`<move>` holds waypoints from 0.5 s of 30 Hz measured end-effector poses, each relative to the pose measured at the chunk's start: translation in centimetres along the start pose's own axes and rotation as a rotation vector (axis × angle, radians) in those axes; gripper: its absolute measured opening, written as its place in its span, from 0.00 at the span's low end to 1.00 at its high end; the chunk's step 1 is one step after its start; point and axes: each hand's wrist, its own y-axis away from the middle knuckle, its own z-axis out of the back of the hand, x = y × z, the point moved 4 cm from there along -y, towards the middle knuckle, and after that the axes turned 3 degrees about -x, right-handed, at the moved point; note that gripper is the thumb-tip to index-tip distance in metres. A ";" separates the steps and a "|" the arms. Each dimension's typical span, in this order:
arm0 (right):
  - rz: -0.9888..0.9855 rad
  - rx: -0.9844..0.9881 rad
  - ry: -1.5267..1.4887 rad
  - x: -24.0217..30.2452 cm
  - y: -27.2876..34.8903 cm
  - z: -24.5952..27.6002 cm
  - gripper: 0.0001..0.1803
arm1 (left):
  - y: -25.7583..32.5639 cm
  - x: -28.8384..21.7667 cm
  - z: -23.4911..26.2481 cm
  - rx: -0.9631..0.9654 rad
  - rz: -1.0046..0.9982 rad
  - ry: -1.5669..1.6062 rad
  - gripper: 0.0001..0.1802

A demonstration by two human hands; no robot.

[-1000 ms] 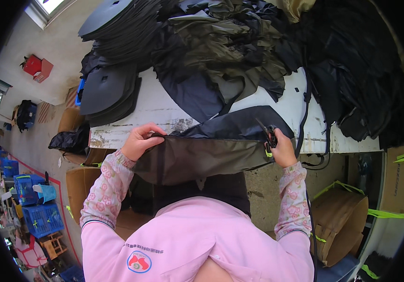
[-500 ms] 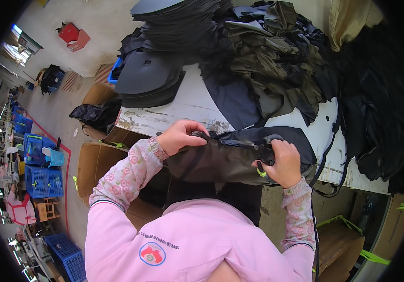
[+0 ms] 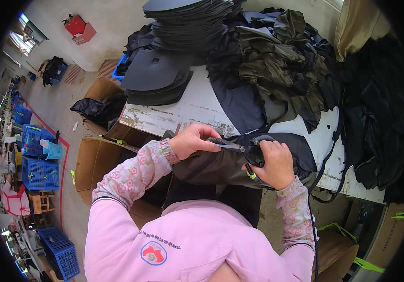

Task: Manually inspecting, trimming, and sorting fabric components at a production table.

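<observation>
My right hand (image 3: 276, 164) is closed around the dark handles of a pair of scissors (image 3: 236, 147), whose blades point left toward my other hand. A yellow-green tag hangs by the handles. My left hand (image 3: 195, 142) pinches the upper edge of a dark olive and black fabric piece (image 3: 211, 168), close to the blade tips. That fabric, like a bag body, lies across the table's near edge in front of me. Whether the blades are cutting anything cannot be made out.
On the white worn table (image 3: 192, 113) stand stacked dark grey panels (image 3: 155, 75) and a heap of olive and black fabric (image 3: 277, 66). More black fabric (image 3: 376, 122) hangs at the right. Cardboard boxes (image 3: 94, 160) stand below left; blue crates (image 3: 39, 174) line the floor farther left.
The scissors have swung into plain view, their blades now reaching left close to my left fingertips. My left hand has shifted slightly right along the fabric edge, and the view has tilted a little.
</observation>
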 end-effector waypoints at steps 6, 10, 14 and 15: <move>0.006 0.017 -0.035 -0.5 0.7 0.1 0.32 | 0.2 -0.2 0.0 0.011 0.007 -0.020 0.11; 0.010 0.016 -0.045 -0.7 1.0 0.0 0.32 | 0.5 -0.2 0.1 -0.002 0.034 -0.032 0.11; 0.013 0.007 -0.098 -0.4 0.8 -0.2 0.32 | 0.2 0.0 0.0 0.001 0.034 -0.033 0.11; 0.012 -0.004 -0.101 -0.3 0.7 -0.2 0.31 | 0.2 0.0 -0.1 0.007 0.036 -0.033 0.11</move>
